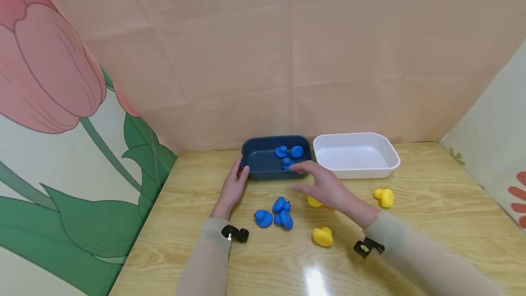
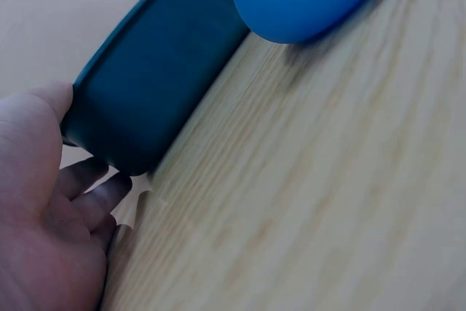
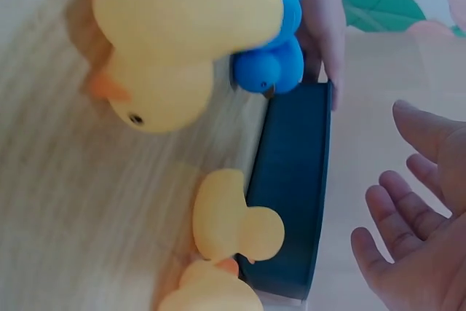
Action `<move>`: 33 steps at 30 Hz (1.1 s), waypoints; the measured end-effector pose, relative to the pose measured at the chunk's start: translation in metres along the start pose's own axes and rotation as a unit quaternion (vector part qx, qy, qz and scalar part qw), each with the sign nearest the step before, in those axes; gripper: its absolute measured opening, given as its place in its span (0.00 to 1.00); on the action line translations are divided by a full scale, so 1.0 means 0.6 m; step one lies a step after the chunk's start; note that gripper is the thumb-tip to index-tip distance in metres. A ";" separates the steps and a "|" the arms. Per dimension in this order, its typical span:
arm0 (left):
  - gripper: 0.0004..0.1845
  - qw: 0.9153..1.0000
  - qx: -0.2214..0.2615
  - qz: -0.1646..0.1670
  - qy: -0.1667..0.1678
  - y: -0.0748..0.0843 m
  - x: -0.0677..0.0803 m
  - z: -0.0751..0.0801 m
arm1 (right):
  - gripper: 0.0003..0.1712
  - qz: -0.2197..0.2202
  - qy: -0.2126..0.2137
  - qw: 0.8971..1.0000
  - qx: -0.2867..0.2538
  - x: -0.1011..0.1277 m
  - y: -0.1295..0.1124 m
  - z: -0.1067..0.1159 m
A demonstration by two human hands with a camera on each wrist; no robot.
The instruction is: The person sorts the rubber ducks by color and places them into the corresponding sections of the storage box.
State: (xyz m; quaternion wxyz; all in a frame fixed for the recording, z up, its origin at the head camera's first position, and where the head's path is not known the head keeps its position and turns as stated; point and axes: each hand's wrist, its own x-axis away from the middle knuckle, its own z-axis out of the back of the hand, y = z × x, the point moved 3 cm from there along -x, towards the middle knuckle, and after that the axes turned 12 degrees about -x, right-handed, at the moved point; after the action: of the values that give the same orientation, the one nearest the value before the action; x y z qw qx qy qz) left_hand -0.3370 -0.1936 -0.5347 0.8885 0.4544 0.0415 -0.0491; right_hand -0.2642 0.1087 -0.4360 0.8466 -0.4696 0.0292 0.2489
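A dark blue tray (image 1: 259, 161) (image 2: 156, 71) (image 3: 295, 180) stands at the back of the wooden table with three blue ducks (image 1: 289, 155) inside. My left hand (image 1: 235, 182) (image 2: 44, 209) rests against the tray's left end, fingers straight. My right hand (image 1: 324, 184) (image 3: 411, 231) hovers open just in front of the tray's right part, holding nothing. Three more blue ducks (image 1: 275, 214) (image 3: 280, 49) lie on the table in front. Yellow ducks (image 1: 322, 236) (image 3: 182, 41) lie to the right, one (image 1: 314, 202) partly hidden under my right hand.
An empty white tray (image 1: 356, 155) stands right of the blue one. Another yellow duck (image 1: 384, 197) lies in front of it. Pink and flowered panels wall the table at the back and both sides.
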 end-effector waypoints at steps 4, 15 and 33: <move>0.40 1.000 -0.002 0.001 -0.001 0.000 0.000 0.000 | 0.31 0.000 -0.005 1.000 -0.002 0.013 -0.005 -0.007; 0.40 1.000 -0.004 0.002 -0.002 -0.002 0.001 0.000 | 0.30 -0.002 -0.020 0.999 -0.027 0.048 -0.007 -0.034; 0.40 1.000 0.000 -0.002 0.001 0.001 0.001 0.000 | 0.30 -0.015 -0.066 0.996 -0.065 0.080 0.003 -0.072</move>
State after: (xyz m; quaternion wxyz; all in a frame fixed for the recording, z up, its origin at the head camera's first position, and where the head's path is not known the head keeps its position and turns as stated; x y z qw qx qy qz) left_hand -0.3365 -0.1935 -0.5345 0.8881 0.4548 0.0434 -0.0507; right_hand -0.2148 0.0933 -0.4753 0.8181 -0.5064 -0.0497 0.2679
